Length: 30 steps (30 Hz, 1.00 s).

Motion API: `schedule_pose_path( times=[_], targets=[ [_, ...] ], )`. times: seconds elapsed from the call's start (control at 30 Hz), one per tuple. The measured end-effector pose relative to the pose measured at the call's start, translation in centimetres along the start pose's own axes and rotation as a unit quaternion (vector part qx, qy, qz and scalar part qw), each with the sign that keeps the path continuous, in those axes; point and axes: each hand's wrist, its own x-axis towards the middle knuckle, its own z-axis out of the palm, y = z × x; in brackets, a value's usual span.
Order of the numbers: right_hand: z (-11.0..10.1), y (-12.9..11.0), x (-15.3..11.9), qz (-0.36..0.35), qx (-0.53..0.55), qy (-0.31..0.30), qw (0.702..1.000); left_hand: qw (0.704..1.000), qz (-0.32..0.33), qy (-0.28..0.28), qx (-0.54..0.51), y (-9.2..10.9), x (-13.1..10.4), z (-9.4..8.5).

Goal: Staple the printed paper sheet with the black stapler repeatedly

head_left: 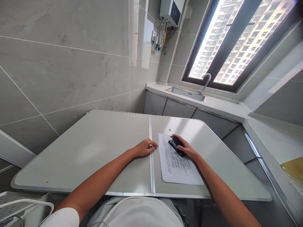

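Note:
A black stapler [177, 146] lies slantwise over a printed sheet of paper [169, 171], with my right hand [186, 146] closed around its upper side. The sheet rests flat on the right half of the table, its lines of text partly covered by the stapler. My left hand [144, 147] rests on the table beside the sheet's left edge, over the metal seam. Its fingers are loosely bent with a gap to the thumb, and I see nothing between them. Two tiny dark bits, perhaps staples [169, 129], lie just beyond the sheet's top edge.
The pale folding table [106, 135] has a metal seam down its middle. Behind it runs a counter [222, 107] with a sink [187, 93] and faucet [206, 82]. A water heater [171, 12] hangs in the corner. A white perforated basket [16, 201] stands at lower left.

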Motion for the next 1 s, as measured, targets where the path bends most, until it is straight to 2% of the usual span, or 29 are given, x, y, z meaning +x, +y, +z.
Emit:
schedule_pose_path(
  times=[0.07, 0.17, 0.37, 0.5, 0.6, 0.73, 0.83, 0.93, 1.0],
  targets=[
    [1.2, -0.8, 0.1, 0.014, 0.021, -0.03, 0.999, 0.999, 0.023, -0.004, 0.023, 0.3, 0.1, 0.5],
    [2.3, -1.5, 0.2, 0.038, 0.047, -0.03, 0.998, 0.999, 0.032, -0.005, 0.013, 0.5, 0.1, 1.0],
    [3.5, -2.0, 0.6, 0.049, 0.087, -0.03, 0.995, 0.984, -0.024, 0.012, -0.174, 0.2, 0.3, 1.2],
    [4.2, -2.4, 1.1, 0.043, 0.092, -0.039, 0.994, 0.97, -0.032, 0.034, -0.237, 0.0, 0.5, 1.4],
    [5.0, -2.8, 1.7, 0.033, 0.092, -0.038, 0.994, 0.962, -0.045, 0.073, -0.258, -0.2, 0.6, 1.5],
    [6.5, -3.5, 3.1, 0.01, 0.106, -0.069, 0.992, 0.951, -0.053, 0.131, -0.276, -0.6, 0.8, 0.8],
    [8.0, -4.0, 4.2, -0.002, 0.114, -0.081, 0.99, 0.953, -0.087, 0.207, -0.203, -1.3, 0.9, -0.3],
    [9.4, -4.4, 4.8, -0.001, 0.114, -0.066, 0.991, 0.935, -0.148, 0.284, -0.155, -2.5, 0.8, -1.4],
    [10.1, -4.6, 5.0, 0.004, 0.121, -0.049, 0.991, 0.925, -0.177, 0.308, -0.134, -3.3, 0.7, -2.0]
  ],
)
